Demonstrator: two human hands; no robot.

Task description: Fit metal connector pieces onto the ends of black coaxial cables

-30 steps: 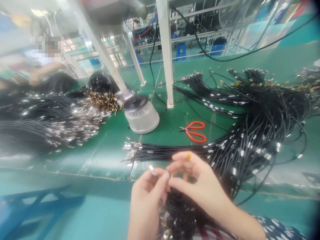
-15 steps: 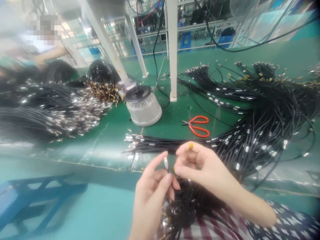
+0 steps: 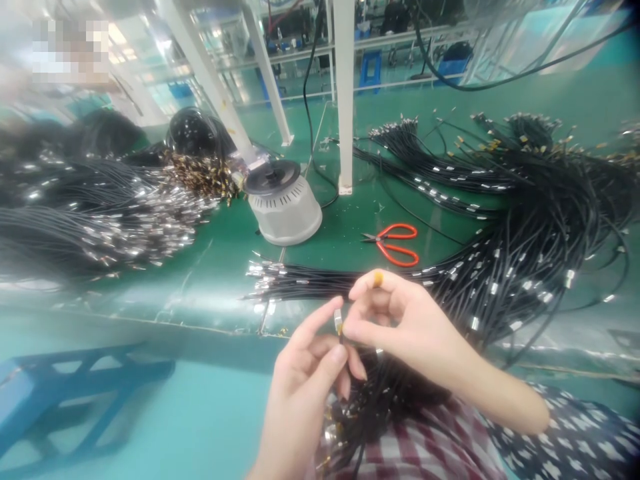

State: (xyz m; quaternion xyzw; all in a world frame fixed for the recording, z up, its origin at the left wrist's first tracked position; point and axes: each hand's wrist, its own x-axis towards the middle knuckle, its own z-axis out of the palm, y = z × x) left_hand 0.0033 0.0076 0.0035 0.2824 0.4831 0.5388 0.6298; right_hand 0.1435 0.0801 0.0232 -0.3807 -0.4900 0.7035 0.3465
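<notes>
Here, in the head view, a metal cable end [image 3: 338, 316] is pinched low in the left hand's [image 3: 310, 373] grip, near the bench [image 3: 340, 230], presumably leaving its tip accessible; alongside, a yellow piece [image 3: 341, 329] is pinched by the right hand [image 3: 403, 320].

Tabletop [image 3: 340, 223] passable between grey device [image 3: 289, 217] and scissors [image 3: 381, 239]; white post [image 3: 345, 100] blocks behind, black cables [image 3: 320, 283] in front

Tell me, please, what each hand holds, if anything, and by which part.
Left hand: a cable, below its silvery end. Right hand: unclear whether it holds the yellow bit at its fingertips.
</notes>
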